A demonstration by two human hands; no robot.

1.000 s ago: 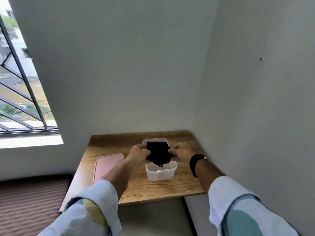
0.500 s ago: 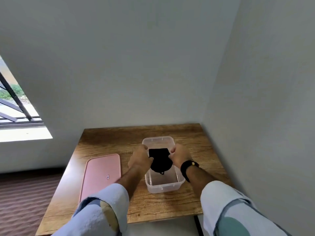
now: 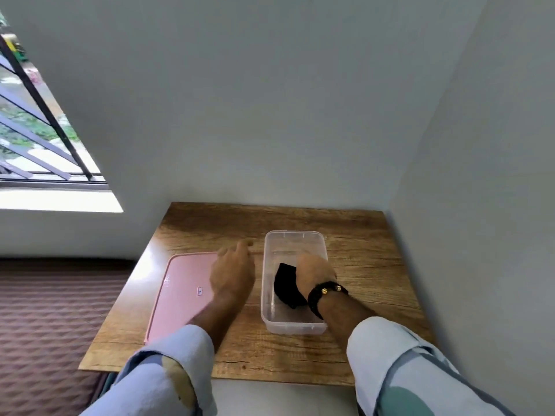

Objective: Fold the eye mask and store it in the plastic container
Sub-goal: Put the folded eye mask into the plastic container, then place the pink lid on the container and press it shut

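Observation:
A clear plastic container (image 3: 292,237) stands on the wooden table (image 3: 360,265). The folded black eye mask (image 3: 285,285) lies inside it, toward the near half. My right hand (image 3: 313,273) is down in the container on top of the mask, fingers bent onto it; the fingertips are hidden. My left hand (image 3: 232,271) hovers left of the container over the right edge of the pink lid (image 3: 180,292), fingers loosely apart, holding nothing.
The pink lid lies flat on the table's left half. Walls close in behind and to the right of the table. A barred window (image 3: 36,130) is at the left. A ribbed brown surface (image 3: 45,310) lies left of the table.
My left hand has let go of the mask and moved left over the pink lid. My right hand has pushed the mask down into the container. The view tilted downward.

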